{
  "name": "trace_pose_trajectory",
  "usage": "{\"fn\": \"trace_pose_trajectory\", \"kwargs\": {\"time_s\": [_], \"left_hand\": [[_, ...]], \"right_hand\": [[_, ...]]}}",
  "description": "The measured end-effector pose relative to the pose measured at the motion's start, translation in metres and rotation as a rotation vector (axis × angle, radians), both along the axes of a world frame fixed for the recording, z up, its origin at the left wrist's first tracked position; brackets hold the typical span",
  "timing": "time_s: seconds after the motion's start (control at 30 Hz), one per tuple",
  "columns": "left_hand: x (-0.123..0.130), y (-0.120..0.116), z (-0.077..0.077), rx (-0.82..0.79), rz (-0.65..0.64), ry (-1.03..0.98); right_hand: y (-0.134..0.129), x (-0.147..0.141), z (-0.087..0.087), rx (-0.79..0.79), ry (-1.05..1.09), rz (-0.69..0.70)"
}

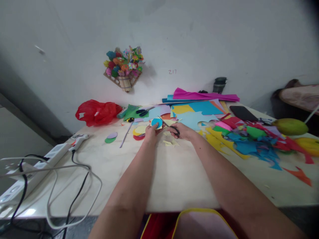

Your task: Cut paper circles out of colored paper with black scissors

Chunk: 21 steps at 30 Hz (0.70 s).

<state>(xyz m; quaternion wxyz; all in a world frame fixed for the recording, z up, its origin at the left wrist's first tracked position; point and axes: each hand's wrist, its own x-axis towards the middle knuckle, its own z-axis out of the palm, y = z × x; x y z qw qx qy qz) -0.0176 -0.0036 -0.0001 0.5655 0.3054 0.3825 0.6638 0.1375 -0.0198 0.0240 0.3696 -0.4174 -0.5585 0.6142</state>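
Note:
My left hand (151, 132) pinches a blue paper circle (156, 123) laid over a piece of pale yellow paper, whose edge shows around the circle. In my right hand (184, 130) is a pair of scissors (165, 123), its blades pointing up and left beside the paper. How far the blades are apart is too small to tell. Yellow and red paper circles (139, 131) lie stacked just left of my left hand. Small pale yellow paper scraps (170, 142) lie on the table below my hands. Further left are a lilac and a green paper circle (110, 140).
Colourful paper scraps (256, 141) cover the table's right side, near a phone (243, 113) and mangoes (290, 126). Paper sheets (204, 108) and dark-handled scissors (142, 112) lie behind. A red plastic bag (97, 112) and a power strip (37, 171) with loose cables are at left.

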Motion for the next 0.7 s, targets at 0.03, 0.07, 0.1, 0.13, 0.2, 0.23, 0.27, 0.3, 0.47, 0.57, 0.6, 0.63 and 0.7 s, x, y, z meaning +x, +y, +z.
{"fn": "trace_pose_trajectory", "kwargs": {"time_s": [0.03, 0.07, 0.1, 0.13, 0.2, 0.23, 0.27, 0.3, 0.47, 0.57, 0.6, 0.63, 0.7], "left_hand": [[0.0, 0.0002, -0.0002, 0.0, 0.001, -0.007], [0.0, 0.0004, -0.0003, 0.0, -0.001, -0.015], [0.0, 0.0005, -0.0005, -0.001, -0.003, -0.023], [0.0, 0.0007, -0.0006, 0.0, -0.005, -0.032], [0.0001, 0.0009, -0.0008, 0.002, -0.008, -0.045], [0.0001, 0.0011, -0.001, 0.003, -0.009, -0.049], [0.0, 0.0013, -0.0013, 0.003, -0.008, -0.051], [0.0, 0.0016, -0.0016, 0.0, -0.007, -0.05], [-0.0008, 0.0029, -0.0032, -0.003, -0.015, -0.035], [-0.0015, 0.0026, -0.0031, 0.001, -0.018, -0.026], [-0.0017, 0.0022, -0.0027, 0.003, -0.02, -0.023], [-0.0017, 0.0018, -0.0023, 0.007, -0.024, -0.021], [-0.0011, 0.0007, -0.0012, 0.016, -0.031, -0.02]], "right_hand": [[0.0003, 0.0001, -0.0002, -0.003, 0.001, 0.0], [0.0004, 0.0002, -0.0003, -0.009, 0.004, -0.001], [0.0003, 0.0002, -0.0002, -0.017, 0.005, -0.001], [0.0001, 0.0002, 0.0001, -0.024, 0.004, 0.0], [-0.0008, -0.0002, 0.0009, -0.033, -0.01, -0.002], [-0.0014, -0.0005, 0.0015, -0.028, -0.02, -0.005], [-0.0019, -0.0008, 0.0019, -0.022, -0.031, -0.008], [-0.0023, -0.0011, 0.0022, -0.017, -0.04, -0.008], [-0.0012, 0.0002, -0.0006, 0.005, -0.048, 0.011], [-0.0002, 0.0027, -0.0033, 0.03, -0.068, 0.022], [-0.0002, 0.0035, -0.0038, 0.031, -0.082, 0.022], [-0.0005, 0.0041, -0.0039, 0.031, -0.094, 0.02], [-0.0011, 0.0048, -0.0038, 0.035, -0.101, 0.023]]}}
